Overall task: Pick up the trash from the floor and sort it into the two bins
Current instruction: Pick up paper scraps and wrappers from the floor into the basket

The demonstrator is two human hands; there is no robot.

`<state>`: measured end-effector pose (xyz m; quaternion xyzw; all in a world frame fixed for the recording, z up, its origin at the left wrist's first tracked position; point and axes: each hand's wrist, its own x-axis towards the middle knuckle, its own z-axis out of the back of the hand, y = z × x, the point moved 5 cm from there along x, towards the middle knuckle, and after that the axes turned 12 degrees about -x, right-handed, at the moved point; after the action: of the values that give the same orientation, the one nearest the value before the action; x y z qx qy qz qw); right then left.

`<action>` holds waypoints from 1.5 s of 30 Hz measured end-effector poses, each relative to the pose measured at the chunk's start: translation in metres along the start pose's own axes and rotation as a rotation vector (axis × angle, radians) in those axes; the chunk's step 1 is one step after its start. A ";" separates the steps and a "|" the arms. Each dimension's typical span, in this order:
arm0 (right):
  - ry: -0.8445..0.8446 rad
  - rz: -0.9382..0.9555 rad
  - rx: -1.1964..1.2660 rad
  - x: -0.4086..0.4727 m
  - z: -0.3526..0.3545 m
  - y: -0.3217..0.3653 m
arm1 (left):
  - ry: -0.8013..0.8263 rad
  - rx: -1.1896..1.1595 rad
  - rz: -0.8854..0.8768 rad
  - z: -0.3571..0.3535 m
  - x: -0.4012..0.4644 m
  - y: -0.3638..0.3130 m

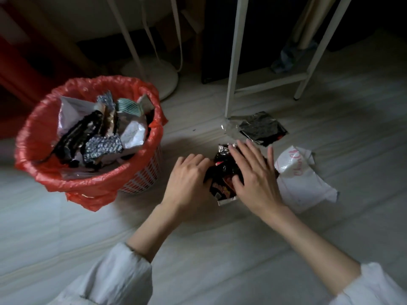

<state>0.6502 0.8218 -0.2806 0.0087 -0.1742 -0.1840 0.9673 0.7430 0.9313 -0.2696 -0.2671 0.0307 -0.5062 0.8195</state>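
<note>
The fingers [199, 161] of the left hand [187, 181] are curled round the left edge of a crumpled black and red snack wrapper [222, 179] on the floor. The fingers [244, 150] of the right hand [253, 175] are spread and lie flat over the wrapper's right side, pressing it down. The wrapper sits between the two hands, touching both, with a silvery torn edge showing at its near end.

Just right of the right hand lies a white plastic wrapper [301, 181] with pink script on it; the letters begin "Ch" but the rest cannot be read. Beyond the hands, by the foot of a white metal leg [233, 62], lies a dark foil packet [262, 128] with a clear torn flap. The print on the black and red wrapper is too blurred to read.

To the left, near the hands, stands a white slatted bin [145, 172] lined with a red bag [39, 137], already heaped with wrappers and paper. Only this one bin is in view.

The step in hand appears to be gathering and scrunching this wrapper. The next move likely calls for lifting it and carrying it left over the bin's rim, choosing the proper bin for it.
</note>
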 end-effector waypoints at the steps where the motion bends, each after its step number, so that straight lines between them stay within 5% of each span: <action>1: -0.025 0.024 0.002 0.015 0.011 0.005 | -0.048 0.005 -0.008 0.022 0.007 -0.001; 7: -0.065 0.162 0.196 0.097 0.059 0.063 | -0.438 0.074 0.028 0.155 0.010 0.019; 11: 0.104 0.272 0.259 0.130 0.061 0.122 | -0.533 0.247 0.165 0.196 -0.007 0.070; 15: 0.361 0.272 0.241 0.135 0.029 0.151 | -0.377 0.418 0.191 0.175 -0.024 0.108; 17: 0.409 0.257 0.229 0.135 0.014 0.157 | -0.109 0.488 0.174 0.156 -0.022 0.119; 21: 0.415 0.221 0.197 0.130 -0.005 0.155 | 0.369 0.338 0.428 0.121 -0.020 0.152; 27: 0.351 0.192 0.237 0.125 -0.015 0.156 | 0.630 0.314 0.591 0.089 -0.014 0.191; 39: 0.376 0.243 0.161 0.127 -0.021 0.153 | 0.843 0.262 0.731 0.052 -0.007 0.225; 45: 0.375 0.242 0.164 0.126 -0.021 0.153 | 0.606 0.006 0.777 0.084 -0.015 0.201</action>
<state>0.8214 0.9177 -0.2461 0.1004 -0.0058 -0.0470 0.9938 0.9264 1.0476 -0.2953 -0.0740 0.3636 -0.2183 0.9026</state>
